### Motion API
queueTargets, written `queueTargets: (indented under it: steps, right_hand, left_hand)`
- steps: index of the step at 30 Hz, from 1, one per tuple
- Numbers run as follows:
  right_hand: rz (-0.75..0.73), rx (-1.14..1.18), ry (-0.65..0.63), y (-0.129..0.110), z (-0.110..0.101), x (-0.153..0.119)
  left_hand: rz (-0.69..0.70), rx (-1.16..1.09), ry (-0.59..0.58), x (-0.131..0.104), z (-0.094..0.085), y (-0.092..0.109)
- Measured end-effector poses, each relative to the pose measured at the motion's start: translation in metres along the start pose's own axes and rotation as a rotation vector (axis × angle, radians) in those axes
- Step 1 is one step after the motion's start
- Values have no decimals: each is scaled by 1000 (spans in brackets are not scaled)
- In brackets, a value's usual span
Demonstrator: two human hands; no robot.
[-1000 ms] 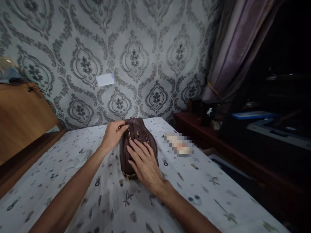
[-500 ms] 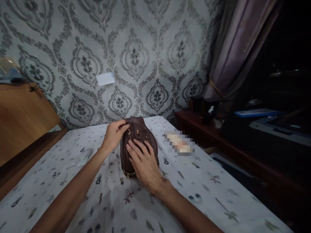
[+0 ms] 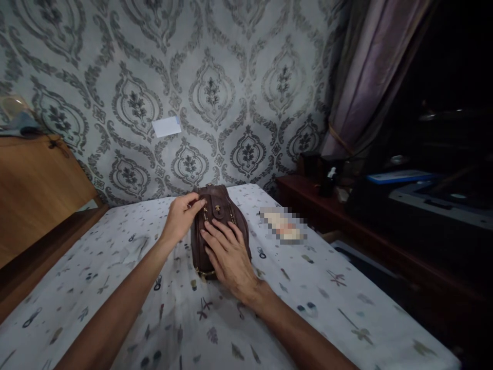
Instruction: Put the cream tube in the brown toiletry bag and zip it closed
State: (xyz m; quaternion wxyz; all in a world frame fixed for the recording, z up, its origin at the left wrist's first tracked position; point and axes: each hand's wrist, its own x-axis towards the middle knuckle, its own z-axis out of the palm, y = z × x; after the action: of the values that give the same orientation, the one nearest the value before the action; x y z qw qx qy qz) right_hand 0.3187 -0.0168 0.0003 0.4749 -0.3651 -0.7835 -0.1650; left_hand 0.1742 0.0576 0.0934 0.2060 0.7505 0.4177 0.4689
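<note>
A dark brown handbag [image 3: 200,241] lies on the patterned bed sheet, with gold-coloured zippers along its upper face and a small gold clasp [image 3: 218,208] on a flap between them. My left hand [image 3: 180,218] pinches at the bag's far left part, thumb and forefinger together by the end of the left zipper [image 3: 205,211]. What exactly lies between those fingertips is hidden. Flat across the bag's near right side rests my right hand [image 3: 229,257], fingers stretched out and slightly apart, covering part of the bag.
Right of the bag, a blurred-out flat item [image 3: 284,226] lies on the white sheet [image 3: 308,288]. A dark red wooden ledge [image 3: 292,187] holds a small bottle [image 3: 330,181] by the curtain [image 3: 356,87]. A wooden board [image 3: 38,190] stands at the left, and patterned wallpaper rises behind.
The view has shifted very slightly. Both hands keep nearly the same places on the handbag; no other movement shows.
</note>
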Motion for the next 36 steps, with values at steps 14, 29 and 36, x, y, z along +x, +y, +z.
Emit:
queueTargets:
  steps: [14, 29, 36]
  right_hand:
    - [550, 397, 124, 73, -10, 60]
    - [719, 897, 251, 84, -8, 55]
    - [714, 862, 211, 75, -16, 58]
  left_hand:
    - [101, 21, 259, -28, 23, -7]
    - [454, 505, 216, -55, 46, -11]
    - [439, 491, 212, -55, 46, -11]
